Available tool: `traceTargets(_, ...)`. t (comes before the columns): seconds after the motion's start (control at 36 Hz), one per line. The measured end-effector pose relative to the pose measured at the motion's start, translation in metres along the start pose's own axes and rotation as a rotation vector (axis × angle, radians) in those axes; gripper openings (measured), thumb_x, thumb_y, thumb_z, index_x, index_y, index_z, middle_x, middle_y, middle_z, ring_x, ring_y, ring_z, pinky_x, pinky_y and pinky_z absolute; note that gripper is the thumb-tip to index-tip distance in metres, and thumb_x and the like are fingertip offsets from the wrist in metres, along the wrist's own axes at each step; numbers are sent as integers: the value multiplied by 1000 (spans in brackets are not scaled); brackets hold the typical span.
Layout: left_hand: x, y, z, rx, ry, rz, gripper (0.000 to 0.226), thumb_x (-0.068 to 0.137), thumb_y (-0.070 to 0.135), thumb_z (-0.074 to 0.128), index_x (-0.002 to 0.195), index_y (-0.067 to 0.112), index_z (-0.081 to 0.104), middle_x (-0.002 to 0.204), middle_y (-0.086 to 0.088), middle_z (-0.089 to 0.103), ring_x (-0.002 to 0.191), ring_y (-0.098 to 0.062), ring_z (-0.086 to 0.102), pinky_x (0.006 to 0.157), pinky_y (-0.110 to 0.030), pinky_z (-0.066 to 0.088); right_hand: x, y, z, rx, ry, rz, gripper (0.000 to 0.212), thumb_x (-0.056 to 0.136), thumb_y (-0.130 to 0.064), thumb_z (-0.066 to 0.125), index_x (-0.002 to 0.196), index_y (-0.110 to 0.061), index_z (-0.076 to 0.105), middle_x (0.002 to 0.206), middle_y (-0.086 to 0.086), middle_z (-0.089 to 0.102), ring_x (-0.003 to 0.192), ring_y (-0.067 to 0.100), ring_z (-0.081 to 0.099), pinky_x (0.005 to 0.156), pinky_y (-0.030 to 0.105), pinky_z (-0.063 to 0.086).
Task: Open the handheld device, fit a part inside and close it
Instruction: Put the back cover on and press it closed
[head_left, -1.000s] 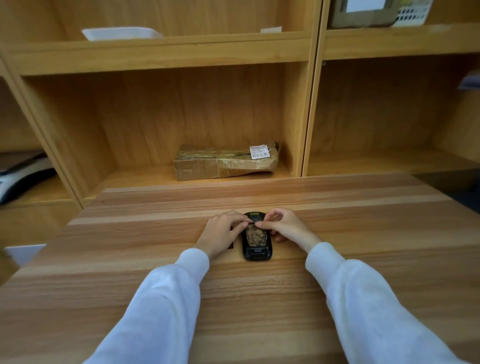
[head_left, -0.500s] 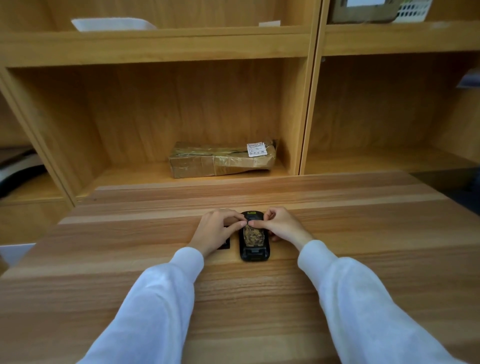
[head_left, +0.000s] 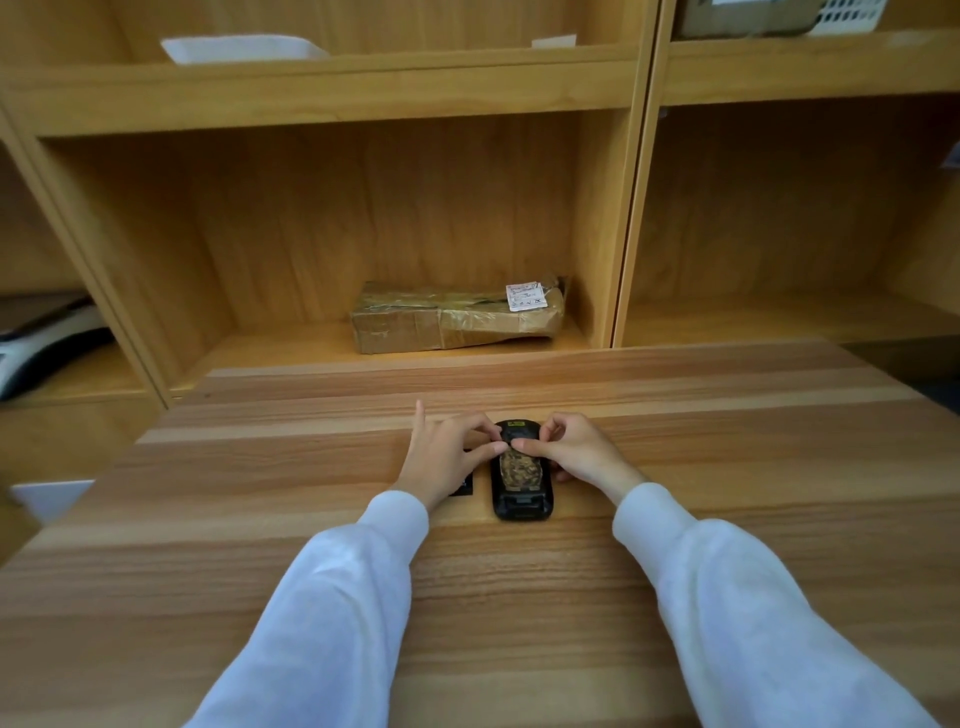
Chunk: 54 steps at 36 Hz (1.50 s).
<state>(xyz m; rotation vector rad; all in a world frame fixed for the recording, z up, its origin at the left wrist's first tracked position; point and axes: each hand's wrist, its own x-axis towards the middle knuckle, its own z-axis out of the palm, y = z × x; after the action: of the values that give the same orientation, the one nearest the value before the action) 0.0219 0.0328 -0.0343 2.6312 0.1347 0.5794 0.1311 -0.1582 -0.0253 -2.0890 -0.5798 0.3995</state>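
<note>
A black handheld device (head_left: 522, 504) lies face down on the wooden table (head_left: 519, 597), its back open with a brownish patterned compartment showing. My left hand (head_left: 441, 457) rests at its left side, thumb and fingertips pressing on the upper part, the little finger sticking up. My right hand (head_left: 571, 449) comes in from the right, fingertips meeting the left thumb over the device's top. A small flat black piece (head_left: 464, 487), perhaps the cover, lies on the table under my left hand and is mostly hidden.
Wooden shelving stands behind the table. A taped cardboard parcel (head_left: 457, 317) with a white label lies in the middle compartment. A white tray (head_left: 239, 48) sits on the shelf above. A grey and black object (head_left: 41, 338) lies in the left compartment.
Both hands stay pinched over the device's upper end. My left little finger has lifted and points up. The view has shifted slightly.
</note>
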Motion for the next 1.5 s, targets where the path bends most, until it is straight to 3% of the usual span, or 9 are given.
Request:
traceTargets(0.17,-3,2,0,-53,27,-10,19,93,53,66,97,35,69,114,21,73,111,-1,65,122,-50,-11,1,1,1,-2,10,0,43,78,-56,85,86,-20,62,99,2,75,90,20,71,58,27,56)
traceTargets(0.61,-11,12,6,-178,59,-100,14,93,43,70,94,29,70,115,18,74,112,-1,65,124,-53,-8,-2,6,3,0,57,-10,48,72,-63,85,83,-22,63,90,-1,77,82,22,76,74,46,66)
traceTargets(0.83,-10,18,2,-113,39,-72,15,95,42,68,86,34,60,118,15,74,110,-4,67,124,-47,-3,-6,-1,-1,-19,50,-17,47,74,-63,84,83,-22,62,89,0,76,79,24,76,71,41,64)
traceTargets(0.94,-12,21,1,-83,-12,-81,12,99,40,63,91,31,61,121,12,73,117,-13,64,127,-50,11,-10,0,1,-44,72,-13,48,75,-65,82,82,-23,61,83,-3,75,74,20,75,70,42,64)
traceTargets(1.03,-14,26,-2,-64,-68,-102,11,100,36,61,108,31,66,117,9,71,121,-21,59,107,-44,45,-12,-3,1,-72,74,-10,48,76,-66,81,83,-22,61,84,-2,75,72,19,74,67,38,62)
traceTargets(1.08,-17,32,-4,-98,-82,-96,17,100,30,61,116,30,66,116,9,71,115,-15,62,94,-36,53,-12,-6,0,-72,70,-3,45,80,-63,80,85,-22,61,84,-1,75,72,20,75,65,36,62)
traceTargets(1.28,-26,54,-6,-230,-99,-131,32,100,19,59,131,27,64,129,6,68,125,-17,58,108,-40,48,-15,-7,-4,96,108,60,18,97,-30,74,92,-13,69,84,8,76,67,17,76,48,25,58)
traceTargets(1.42,-27,65,-1,-211,-81,-186,37,99,21,59,135,26,62,131,4,67,123,-18,59,96,-22,43,-23,-12,-5,175,119,114,13,100,-17,69,91,-8,70,85,12,76,71,20,76,48,25,58)
traceTargets(1.5,-27,68,-1,-184,-130,-177,40,99,24,59,140,25,60,134,0,66,126,-20,57,100,-28,46,-25,-14,-5,206,106,146,15,100,-16,68,93,-3,71,87,14,76,75,22,76,49,26,59)
